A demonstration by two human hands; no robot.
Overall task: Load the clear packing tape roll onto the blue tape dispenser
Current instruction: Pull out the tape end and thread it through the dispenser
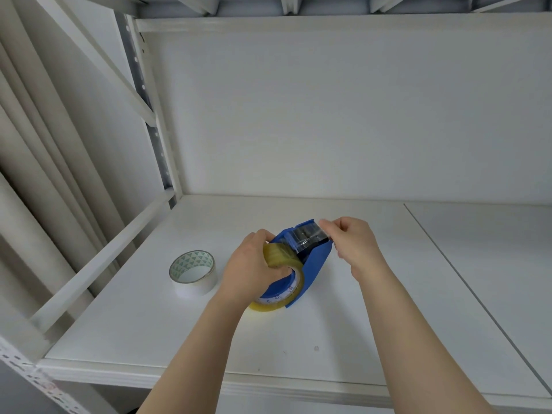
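Observation:
The blue tape dispenser point(316, 258) lies on the white shelf point(268, 339), near its middle. A yellowish clear packing tape roll point(280, 255) sits on the dispenser's hub. My left hand point(254, 270) grips the roll, with fingers curled into its core. A strip of clear tape point(307, 237) runs from the roll across the dispenser's front end. My right hand point(349, 240) pinches the end of that strip at the dispenser's far tip.
A second roll of white tape point(193, 271) with a green patterned core lies on the shelf left of the dispenser. White shelf posts and a rail point(98, 264) run along the left. A seam point(466, 282) divides the shelf board on the right.

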